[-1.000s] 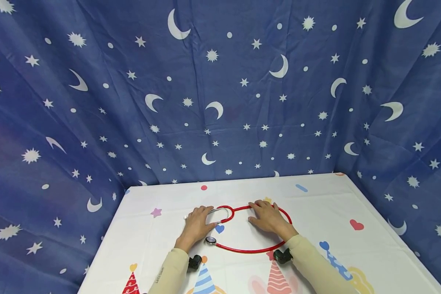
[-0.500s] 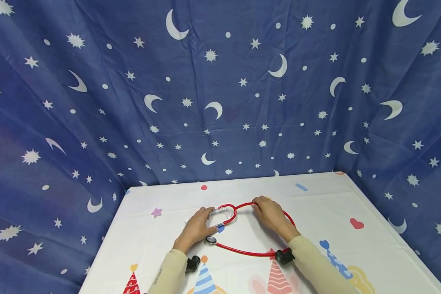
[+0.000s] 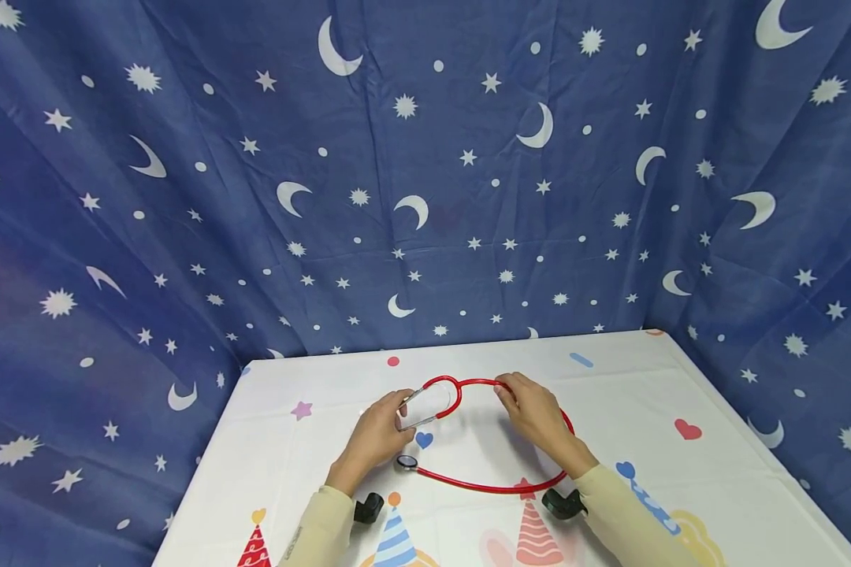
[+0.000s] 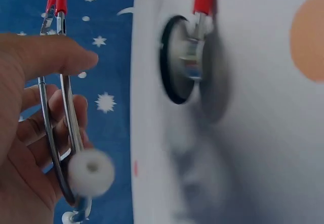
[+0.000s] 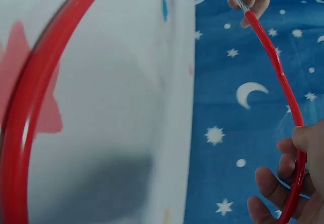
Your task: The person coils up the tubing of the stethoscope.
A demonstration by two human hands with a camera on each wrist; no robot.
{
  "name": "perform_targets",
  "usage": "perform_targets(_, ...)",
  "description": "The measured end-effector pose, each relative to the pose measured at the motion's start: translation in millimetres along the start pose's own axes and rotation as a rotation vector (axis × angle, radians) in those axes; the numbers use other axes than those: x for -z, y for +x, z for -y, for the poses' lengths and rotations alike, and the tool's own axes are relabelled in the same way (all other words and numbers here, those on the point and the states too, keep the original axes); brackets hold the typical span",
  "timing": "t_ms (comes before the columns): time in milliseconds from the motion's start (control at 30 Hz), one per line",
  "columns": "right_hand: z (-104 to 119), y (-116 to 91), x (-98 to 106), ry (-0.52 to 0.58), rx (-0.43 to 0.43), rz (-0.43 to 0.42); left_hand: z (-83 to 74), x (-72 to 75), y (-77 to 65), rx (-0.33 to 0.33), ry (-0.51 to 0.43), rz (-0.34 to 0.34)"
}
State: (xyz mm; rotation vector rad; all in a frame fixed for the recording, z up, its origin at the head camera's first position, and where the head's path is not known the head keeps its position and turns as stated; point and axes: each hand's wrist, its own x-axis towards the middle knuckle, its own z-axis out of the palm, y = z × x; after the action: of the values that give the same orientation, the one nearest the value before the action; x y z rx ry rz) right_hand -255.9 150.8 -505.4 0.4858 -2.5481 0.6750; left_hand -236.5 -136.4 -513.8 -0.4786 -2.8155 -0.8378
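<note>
A red stethoscope [image 3: 458, 394] is partly raised off the table. My left hand [image 3: 373, 435] grips its metal ear tubes [image 4: 69, 100], which run between thumb and fingers; a white ear tip [image 4: 103, 176] shows below them. With my right hand [image 3: 539, 417] I pinch the red tubing [image 5: 273, 57] a little beyond the fork. Past that hand the tubing loops round toward the front and back to the left. At its end lies the round chest piece [image 3: 407, 462], at the table surface close to my left wrist.
A white cloth [image 3: 624, 409] printed with party hats, hearts and stars covers the table. Behind and at both sides hangs a blue curtain [image 3: 369, 197] with moons and stars. Black wrist cameras, one of them [image 3: 369, 508] on the left, sit under my forearms.
Both hands have taken hold of the stethoscope and lifted its ear tubes and fork off the table. My right hand has moved slightly right and farther back. The chest piece has stayed put.
</note>
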Motion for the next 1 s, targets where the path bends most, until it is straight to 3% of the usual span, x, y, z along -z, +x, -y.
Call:
perform_targets(333,9,-8,28,0.061,0.044,-0.039,-16.3,18.8,-14.0,-0.035,-0.143,-0.021)
perform_targets(567,-5,-20,43,0.07,0.022,-0.041,-22.1,33.6,-23.4,-0.08,-0.144,-0.12)
perform_targets(733,-12,-25,58,0.061,0.007,-0.086,-22.1,42.0,-28.5,-0.104,-0.137,-0.131)
perform_targets(1000,-6,-23,81,0.115,0.125,-0.194,-24.0,45.6,-34.4,-0.214,-0.158,-0.112)
